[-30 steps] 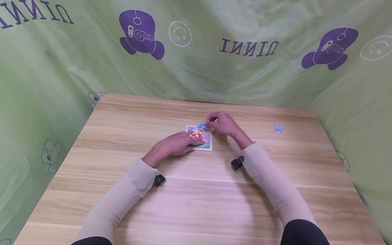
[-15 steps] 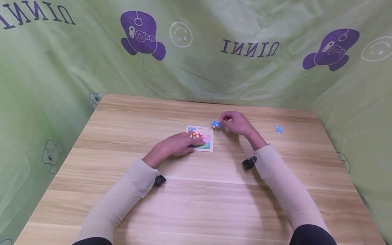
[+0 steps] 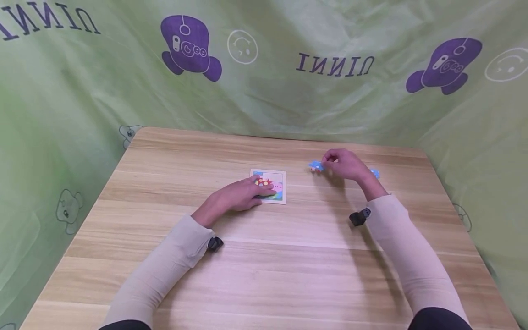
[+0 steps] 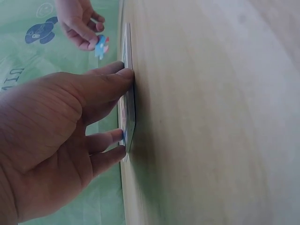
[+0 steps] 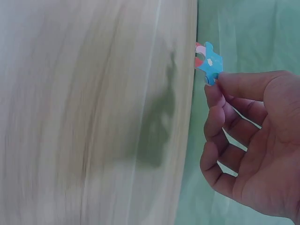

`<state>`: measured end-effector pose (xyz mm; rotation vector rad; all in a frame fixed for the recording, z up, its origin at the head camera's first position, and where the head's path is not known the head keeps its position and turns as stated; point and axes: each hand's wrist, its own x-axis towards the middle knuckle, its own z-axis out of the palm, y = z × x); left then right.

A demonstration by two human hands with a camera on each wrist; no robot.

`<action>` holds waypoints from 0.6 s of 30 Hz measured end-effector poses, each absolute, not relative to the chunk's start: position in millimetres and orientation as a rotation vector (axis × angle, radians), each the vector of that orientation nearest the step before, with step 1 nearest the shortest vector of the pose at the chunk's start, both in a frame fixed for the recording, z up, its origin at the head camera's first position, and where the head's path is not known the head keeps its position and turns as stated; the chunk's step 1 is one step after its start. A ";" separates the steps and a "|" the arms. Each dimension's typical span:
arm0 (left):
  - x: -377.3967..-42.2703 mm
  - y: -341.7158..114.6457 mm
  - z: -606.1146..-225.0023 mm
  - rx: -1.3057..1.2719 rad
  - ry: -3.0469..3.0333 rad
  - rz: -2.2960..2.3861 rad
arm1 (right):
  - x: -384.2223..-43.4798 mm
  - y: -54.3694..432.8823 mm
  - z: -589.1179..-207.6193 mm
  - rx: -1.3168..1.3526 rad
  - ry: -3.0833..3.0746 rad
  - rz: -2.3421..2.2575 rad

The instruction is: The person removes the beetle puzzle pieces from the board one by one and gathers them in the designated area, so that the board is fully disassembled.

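A small square jigsaw puzzle (image 3: pixel 284 195) with a pale frame lies flat on the table, its picture partly hidden by my left hand (image 3: pixel 239 194). That hand rests on it with fingers extended, and in the left wrist view the thumb touches the frame's near edge. A pale gap shows in the upper part of the picture. To the right, my right hand (image 3: pixel 345 164) pinches a blue puzzle piece (image 5: pixel 213 62) with red and pink parts between thumb and forefinger, raised above the table. Behind that hand lies another blue puzzle piece (image 3: pixel 375 173), partly covered.
The wooden table (image 3: pixel 264 275) reaches back to a green printed curtain (image 3: pixel 264 101), which hangs behind it and along both sides. A small black camera is worn at each wrist.
My right hand has lifted the blue puzzle piece away from the puzzle's top edge and carried it rightward, towards the other loose piece. The left hand has stayed put on the puzzle.
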<state>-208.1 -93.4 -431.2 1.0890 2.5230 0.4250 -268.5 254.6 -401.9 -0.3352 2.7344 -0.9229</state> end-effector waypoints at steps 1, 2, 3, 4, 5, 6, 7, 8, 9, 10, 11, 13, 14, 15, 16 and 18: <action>-208.1 -93.4 -431.2 1.092 2.526 0.424 | -268.4 259.0 -400.7 -0.335 2.737 -0.912; -208.1 -93.3 -431.3 1.097 2.529 0.426 | -268.5 263.4 -399.8 -0.327 2.742 -0.904; -208.1 -93.2 -431.3 1.105 2.534 0.428 | -268.7 267.9 -399.2 -0.321 2.751 -0.892; -207.9 -93.2 -431.4 1.113 2.539 0.429 | -268.8 272.1 -398.9 -0.316 2.756 -0.881; -207.8 -93.2 -431.5 1.120 2.543 0.429 | -268.8 276.0 -398.7 -0.313 2.761 -0.873; -207.6 -93.2 -431.5 1.130 2.548 0.427 | -269.2 280.1 -398.9 -0.307 2.763 -0.867; -207.5 -93.1 -431.6 1.138 2.553 0.425 | -269.4 284.1 -398.8 -0.300 2.764 -0.862; -207.3 -93.0 -431.5 1.147 2.558 0.420 | -269.6 288.1 -398.7 -0.299 2.763 -0.860; -207.1 -92.8 -431.4 1.154 2.563 0.415 | -269.7 291.8 -398.4 -0.299 2.760 -0.858; -206.9 -92.6 -431.4 1.160 2.567 0.411 | -269.8 295.4 -398.1 -0.292 2.754 -0.861; -206.6 -92.3 -431.4 1.166 2.571 0.405 | -269.9 299.0 -397.8 -0.285 2.751 -0.862; -206.1 -91.9 -431.4 1.174 2.579 0.398 | -269.9 305.9 -396.8 -0.263 2.741 -0.863; -205.9 -91.8 -431.4 1.176 2.582 0.397 | -270.0 309.4 -396.5 -0.256 2.737 -0.863; -205.6 -91.6 -431.4 1.178 2.583 0.398 | -270.1 312.9 -396.1 -0.246 2.733 -0.862; -205.2 -91.5 -431.2 1.179 2.583 0.401 | -270.2 316.3 -395.9 -0.236 2.729 -0.860; -204.1 -91.3 -430.9 1.177 2.585 0.405 | -270.1 322.4 -395.4 -0.224 2.722 -0.848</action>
